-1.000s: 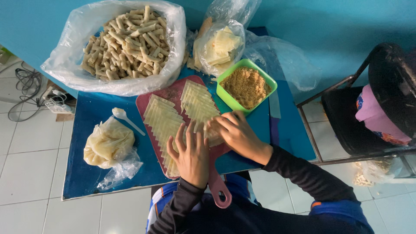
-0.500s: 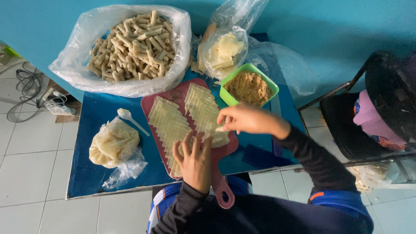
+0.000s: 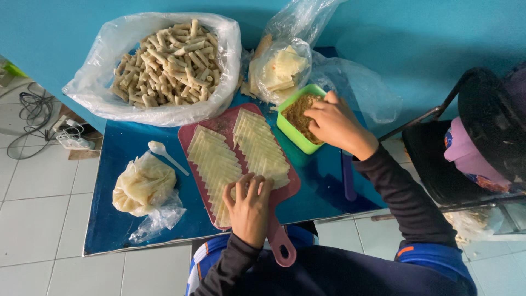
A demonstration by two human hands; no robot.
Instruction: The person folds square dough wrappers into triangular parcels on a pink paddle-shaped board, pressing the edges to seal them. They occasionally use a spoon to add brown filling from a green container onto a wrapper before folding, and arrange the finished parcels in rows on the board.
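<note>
View from above of a blue bench (image 3: pixel 126 219) set against a teal wall. The left hand (image 3: pixel 249 205) lies flat, fingers slightly spread, on the near end of two rows of pale wrapper sheets (image 3: pixel 216 164) fanned along a red cutting board (image 3: pixel 241 118); the board's handle (image 3: pixel 282 246) overhangs the near bench edge toward the lap. The right hand (image 3: pixel 335 123) reaches into a green tub (image 3: pixel 287 129) of brown filling (image 3: pixel 300 112), fingertips drawn together at the filling; whether they pinch any cannot be told, since the hand covers them. The tub touches the board's right edge. Behind, at the far edge by the wall, stand a large clear bag of finished rolls (image 3: pixel 164 60) and a smaller bag of wrappers (image 3: pixel 282 71), with loose empty plastic (image 3: pixel 356 82) to its right. Left of the board lie a white spoon (image 3: pixel 164 153) and a knotted bag of dough-like mass (image 3: pixel 142 183), the latter near the front left corner. Bare bench surface shows between spoon and board, and along the right edge beside the forearm. A black chair (image 3: pixel 438 159) stands just off the bench's right side; cables (image 3: pixel 33 118) lie on the tiled floor to the left.
</note>
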